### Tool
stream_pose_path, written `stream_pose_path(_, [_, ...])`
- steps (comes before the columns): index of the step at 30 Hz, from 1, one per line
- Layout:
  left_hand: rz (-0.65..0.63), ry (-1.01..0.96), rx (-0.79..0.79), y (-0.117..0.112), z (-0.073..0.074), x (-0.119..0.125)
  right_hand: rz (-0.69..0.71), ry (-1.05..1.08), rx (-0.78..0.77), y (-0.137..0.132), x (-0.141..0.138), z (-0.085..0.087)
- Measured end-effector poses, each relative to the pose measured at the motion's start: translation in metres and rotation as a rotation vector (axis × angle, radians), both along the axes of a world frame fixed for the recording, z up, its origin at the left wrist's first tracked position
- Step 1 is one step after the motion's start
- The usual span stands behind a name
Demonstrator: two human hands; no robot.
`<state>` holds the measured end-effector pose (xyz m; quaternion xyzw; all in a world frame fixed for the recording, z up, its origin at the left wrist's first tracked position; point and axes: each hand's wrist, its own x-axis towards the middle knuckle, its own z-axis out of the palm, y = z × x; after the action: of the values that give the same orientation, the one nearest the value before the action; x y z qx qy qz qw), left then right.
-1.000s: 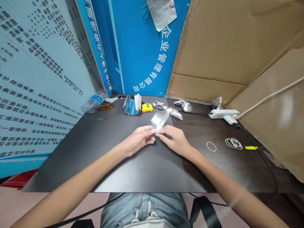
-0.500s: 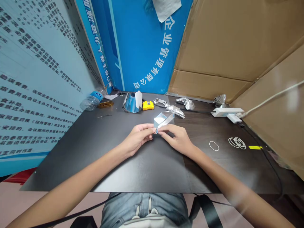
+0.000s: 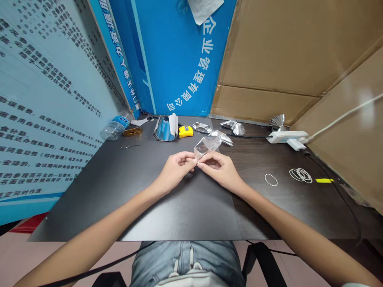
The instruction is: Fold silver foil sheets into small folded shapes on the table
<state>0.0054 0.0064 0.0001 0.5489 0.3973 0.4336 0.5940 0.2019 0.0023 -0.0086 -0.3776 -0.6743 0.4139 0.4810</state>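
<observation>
A shiny silver foil sheet stands up from my fingertips above the middle of the desk. My left hand pinches its lower left corner between thumb and fingers. Close beside it, my right hand grips the same lower edge, the two thumbs almost meeting. Just behind the held sheet lies a folded silver foil piece, partly covered by it. Fingers hide the exact spot where the foil is gripped.
Along the back stand a plastic bottle, a silver roll, a yellow tape measure, fringed foil and a power strip. White rubber bands and a yellow strip lie right. A cable runs along the right side.
The foil has turned slightly, its face now greyer than the earlier bluish shine. Both hands stay together at its lower edge, the fingers shifted a little. The view has tilted slightly.
</observation>
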Motion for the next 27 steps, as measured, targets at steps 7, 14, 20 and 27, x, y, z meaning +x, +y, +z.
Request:
stream_pose_path(7, [0.055, -0.153, -0.12, -0.0031, -0.0005, 0.0038, -0.066, 0.2, -0.137, -0.0046, -0.0131, -0.0012])
stream_pose_path(14, [0.049, -0.164, -0.17, -0.0046, 0.0003, 0.0048, -0.058, 0.239, -0.165, -0.002, -0.008, 0.0001])
stream_pose_path(20, [0.036, -0.148, -0.173, -0.0052, 0.0001, 0.004, -0.051, 0.263, -0.179, 0.0015, -0.0082, -0.002])
stream_pose_path(27, [0.043, -0.112, -0.132, -0.0062, 0.0047, 0.0046, -0.051, 0.235, -0.18, 0.0003, -0.0085, -0.0012])
